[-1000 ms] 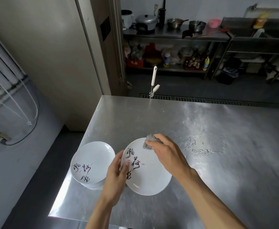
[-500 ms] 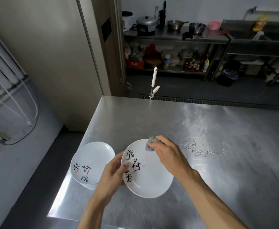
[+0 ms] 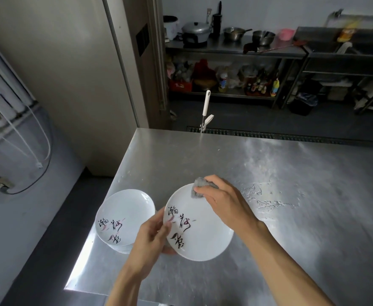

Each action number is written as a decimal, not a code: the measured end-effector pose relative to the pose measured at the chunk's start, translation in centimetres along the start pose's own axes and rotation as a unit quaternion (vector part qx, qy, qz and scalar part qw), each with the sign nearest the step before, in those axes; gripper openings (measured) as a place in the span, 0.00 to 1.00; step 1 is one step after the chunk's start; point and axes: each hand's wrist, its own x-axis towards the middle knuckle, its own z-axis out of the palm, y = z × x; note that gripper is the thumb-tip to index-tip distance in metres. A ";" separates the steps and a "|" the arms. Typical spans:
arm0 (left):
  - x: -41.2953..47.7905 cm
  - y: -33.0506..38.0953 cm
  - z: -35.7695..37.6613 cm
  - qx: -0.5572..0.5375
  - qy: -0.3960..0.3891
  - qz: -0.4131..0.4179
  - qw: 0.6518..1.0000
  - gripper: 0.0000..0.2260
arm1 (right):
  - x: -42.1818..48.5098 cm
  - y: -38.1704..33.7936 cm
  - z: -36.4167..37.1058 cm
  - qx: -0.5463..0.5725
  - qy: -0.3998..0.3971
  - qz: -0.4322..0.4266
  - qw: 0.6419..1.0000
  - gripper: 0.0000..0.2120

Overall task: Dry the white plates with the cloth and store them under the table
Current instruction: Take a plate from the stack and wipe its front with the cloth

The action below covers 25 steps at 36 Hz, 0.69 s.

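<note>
A white plate [image 3: 203, 239] with black brush lettering is held tilted just above the steel table [image 3: 280, 173]. My left hand [image 3: 152, 237] grips its left rim, thumb on the face. My right hand [image 3: 223, 202] holds a small grey cloth [image 3: 197, 186] and presses it on the plate's far rim. A stack of similar white plates [image 3: 123, 219] stands to the left, near the table's left edge.
Water droplets [image 3: 267, 199] lie on the table to the right of the plate. A white-handled tool [image 3: 206, 109] stands up behind the table's far edge. Shelves with pots and bottles line the back wall. The floor drops away at the left.
The held plate has tipped and shifted slightly toward me. My right hand with the cloth has stayed at the plate's far rim, moving only a little.
</note>
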 end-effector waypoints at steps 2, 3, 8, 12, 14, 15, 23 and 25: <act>-0.1 0.0 -0.7 -0.013 0.020 0.014 1.000 0.15 | -0.6 0.4 -0.3 0.014 0.020 0.034 0.999 0.12; -0.1 0.0 -1.0 -0.016 0.023 0.021 0.999 0.14 | -1.0 0.5 -0.2 0.015 0.042 0.038 0.998 0.12; -0.1 -0.4 -0.7 -0.019 0.004 -0.008 1.000 0.16 | -0.4 0.1 0.4 0.049 0.085 0.066 0.993 0.12; 0.2 0.1 -0.6 -0.011 -0.002 -0.026 1.000 0.19 | 0.1 -0.2 -0.4 0.018 0.073 0.032 0.997 0.14; 0.9 0.8 -0.7 -0.007 0.012 -0.015 1.000 0.17 | 0.2 -0.3 -0.6 0.002 0.074 0.028 0.997 0.16; 1.3 1.1 -0.9 0.000 0.025 -0.010 1.000 0.17 | 0.3 -0.4 -0.7 -0.005 0.077 0.027 0.997 0.16; 2.3 1.8 -1.7 0.042 -0.060 0.016 0.997 0.26 | 1.3 -1.7 -1.4 -0.048 0.057 -0.021 0.997 0.21; 2.2 1.1 -2.1 0.013 -0.033 0.017 0.999 0.26 | 0.9 -1.0 -1.3 -0.040 0.050 -0.009 0.998 0.20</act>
